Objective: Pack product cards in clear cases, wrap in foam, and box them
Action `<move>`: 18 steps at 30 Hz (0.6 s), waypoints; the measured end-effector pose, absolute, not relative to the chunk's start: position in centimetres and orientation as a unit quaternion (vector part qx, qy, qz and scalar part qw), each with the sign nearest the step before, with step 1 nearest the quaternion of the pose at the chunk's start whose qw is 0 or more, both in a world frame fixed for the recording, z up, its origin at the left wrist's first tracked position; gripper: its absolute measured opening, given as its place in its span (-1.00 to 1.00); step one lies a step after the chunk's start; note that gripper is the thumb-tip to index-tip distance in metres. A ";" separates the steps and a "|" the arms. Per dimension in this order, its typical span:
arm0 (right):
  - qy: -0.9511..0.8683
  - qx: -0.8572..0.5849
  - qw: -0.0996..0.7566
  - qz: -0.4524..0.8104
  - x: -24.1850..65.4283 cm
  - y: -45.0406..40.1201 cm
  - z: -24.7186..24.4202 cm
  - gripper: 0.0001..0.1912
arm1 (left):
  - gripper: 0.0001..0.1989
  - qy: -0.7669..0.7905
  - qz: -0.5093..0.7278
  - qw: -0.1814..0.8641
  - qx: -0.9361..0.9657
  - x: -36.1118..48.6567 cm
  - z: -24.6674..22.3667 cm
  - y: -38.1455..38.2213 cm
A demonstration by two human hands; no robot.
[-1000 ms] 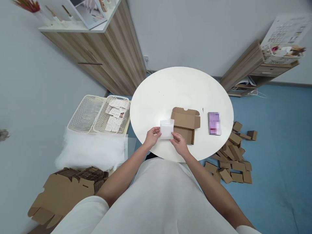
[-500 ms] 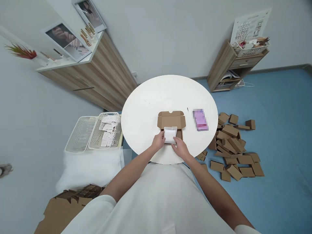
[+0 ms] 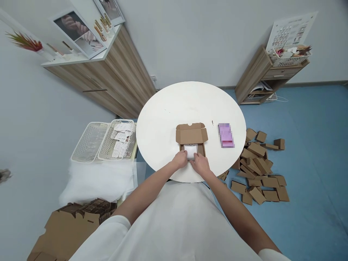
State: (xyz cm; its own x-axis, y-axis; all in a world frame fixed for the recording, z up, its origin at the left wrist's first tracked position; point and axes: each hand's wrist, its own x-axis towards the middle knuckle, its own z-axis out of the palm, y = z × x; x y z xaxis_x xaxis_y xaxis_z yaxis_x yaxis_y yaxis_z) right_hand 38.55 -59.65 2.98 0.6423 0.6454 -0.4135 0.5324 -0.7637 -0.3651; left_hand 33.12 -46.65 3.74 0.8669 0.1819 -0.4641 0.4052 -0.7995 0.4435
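Note:
An open brown cardboard box (image 3: 191, 136) lies on the round white table (image 3: 190, 98), its lid folded back away from me. Inside its tray sits a white wrapped packet (image 3: 190, 151). My left hand (image 3: 180, 159) is closed at the packet's left side, over the box's near left corner. At the right side, my right hand (image 3: 200, 163) has its fingers bent onto the packet and the near edge of the box. The fingertips are partly hidden inside the box. A blurred purple item (image 3: 226, 135) lies to the right on the table.
Left of the table are white baskets (image 3: 89, 142), one with papers, a white sheet stack (image 3: 100, 181) and cardboard (image 3: 65, 232). Many small brown boxes (image 3: 255, 163) lie on the floor at right. Behind stand a wood-grain cabinet (image 3: 127, 65) and a small shelf (image 3: 251, 76).
The white packet has gone down into the box tray, and both hands have moved with it. The view has shifted slightly.

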 end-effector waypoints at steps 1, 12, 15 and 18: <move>-0.327 -0.902 0.100 0.264 38.5 -59.6 3.1 -0.68 | -0.75 0.160 -0.203 0.274 0.926 33.2 3.8 -46.7; -0.214 -0.906 0.337 0.142 42.4 -62.4 2.9 -0.44 | -0.64 0.292 0.007 0.376 0.879 32.6 4.3 -43.5; -0.054 -0.869 0.453 0.190 45.1 -63.3 2.2 -0.25 | -0.52 0.376 0.005 0.469 0.799 33.3 4.5 -41.4; 0.035 -0.819 0.516 0.249 46.9 -63.2 1.9 -0.26 | -0.51 0.394 -0.008 0.563 0.727 34.4 4.4 -40.1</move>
